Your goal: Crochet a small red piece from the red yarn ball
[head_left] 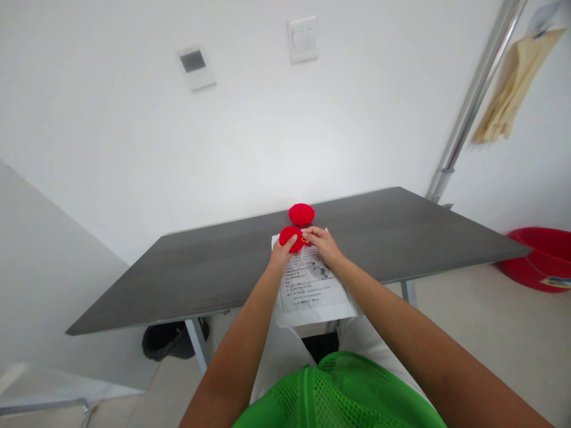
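My left hand [284,252] is closed around a red, rounded, soft-looking piece [289,238], its thumb lying across the front. My right hand [322,241] pinches at the right edge of that piece, where a small yellow loop-like detail [305,239] shows. Exactly what sits between the right fingertips is too small to tell. Just behind both hands rests a red ball [301,214], which looks like yarn. Beneath the hands lies a printed sheet of paper [307,297] with lines of text and a picture; its near end hangs over the table edge.
The dark grey table [214,267] stands against a white wall with a switch plate [304,39]. A black-lined bin [172,340] is below on the left. On the right are a red basin [542,255], a metal pole [477,95] and hanging cream gloves [513,89].
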A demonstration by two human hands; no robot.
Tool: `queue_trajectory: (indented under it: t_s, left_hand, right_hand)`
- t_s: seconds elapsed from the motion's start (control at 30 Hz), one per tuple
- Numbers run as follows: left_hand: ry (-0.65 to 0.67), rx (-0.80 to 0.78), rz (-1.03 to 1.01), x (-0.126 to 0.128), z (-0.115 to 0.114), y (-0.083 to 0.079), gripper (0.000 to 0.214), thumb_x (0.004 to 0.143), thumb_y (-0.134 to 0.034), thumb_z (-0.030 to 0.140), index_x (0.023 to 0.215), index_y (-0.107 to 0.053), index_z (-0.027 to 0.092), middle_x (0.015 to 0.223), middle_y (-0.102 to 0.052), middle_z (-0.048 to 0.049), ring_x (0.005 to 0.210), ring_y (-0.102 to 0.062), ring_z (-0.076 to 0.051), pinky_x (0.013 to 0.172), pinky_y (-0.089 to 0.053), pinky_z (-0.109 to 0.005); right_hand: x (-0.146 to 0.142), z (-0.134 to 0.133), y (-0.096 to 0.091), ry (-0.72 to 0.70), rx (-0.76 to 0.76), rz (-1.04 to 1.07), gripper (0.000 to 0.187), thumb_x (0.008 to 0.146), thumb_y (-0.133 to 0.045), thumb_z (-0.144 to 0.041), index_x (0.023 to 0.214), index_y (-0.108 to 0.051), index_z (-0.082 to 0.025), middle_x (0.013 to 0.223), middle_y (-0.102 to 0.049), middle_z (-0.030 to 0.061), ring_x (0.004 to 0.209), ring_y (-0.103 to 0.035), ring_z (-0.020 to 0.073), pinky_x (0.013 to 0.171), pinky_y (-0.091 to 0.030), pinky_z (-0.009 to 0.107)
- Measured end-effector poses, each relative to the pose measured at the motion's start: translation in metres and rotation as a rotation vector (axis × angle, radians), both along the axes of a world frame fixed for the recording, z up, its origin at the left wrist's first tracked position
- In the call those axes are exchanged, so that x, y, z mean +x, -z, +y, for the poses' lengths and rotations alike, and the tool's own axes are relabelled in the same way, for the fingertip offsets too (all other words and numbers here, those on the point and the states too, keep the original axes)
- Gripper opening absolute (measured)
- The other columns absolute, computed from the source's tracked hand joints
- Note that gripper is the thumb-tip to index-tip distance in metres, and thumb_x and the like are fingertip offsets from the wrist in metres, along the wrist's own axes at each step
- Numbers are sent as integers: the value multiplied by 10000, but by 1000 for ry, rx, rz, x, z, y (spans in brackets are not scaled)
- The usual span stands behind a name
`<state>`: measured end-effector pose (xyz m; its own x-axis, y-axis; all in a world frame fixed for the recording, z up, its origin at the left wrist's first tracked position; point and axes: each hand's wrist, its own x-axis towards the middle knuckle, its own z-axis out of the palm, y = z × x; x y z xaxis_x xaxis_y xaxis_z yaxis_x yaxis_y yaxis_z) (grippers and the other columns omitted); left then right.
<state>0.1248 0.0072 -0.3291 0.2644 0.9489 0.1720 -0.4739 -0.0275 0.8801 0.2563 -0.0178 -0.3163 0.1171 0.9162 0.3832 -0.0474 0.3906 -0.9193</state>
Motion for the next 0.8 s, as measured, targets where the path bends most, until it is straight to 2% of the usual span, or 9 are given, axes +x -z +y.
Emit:
queue_trajectory:
  t_s: [0.8]
  left_hand:
    - [0, 17, 34, 1, 0, 1, 486, 581, -795, 405, 933, -612, 123, 683, -637, -16, 537, -545, -112, 510, -409, -244]
  right_hand:
    - [1, 1, 1, -6, -3, 44, 142, 668, -650, -334, 703, -652, -197, 666, -615, -25, 628, -514, 123, 663, -390, 272]
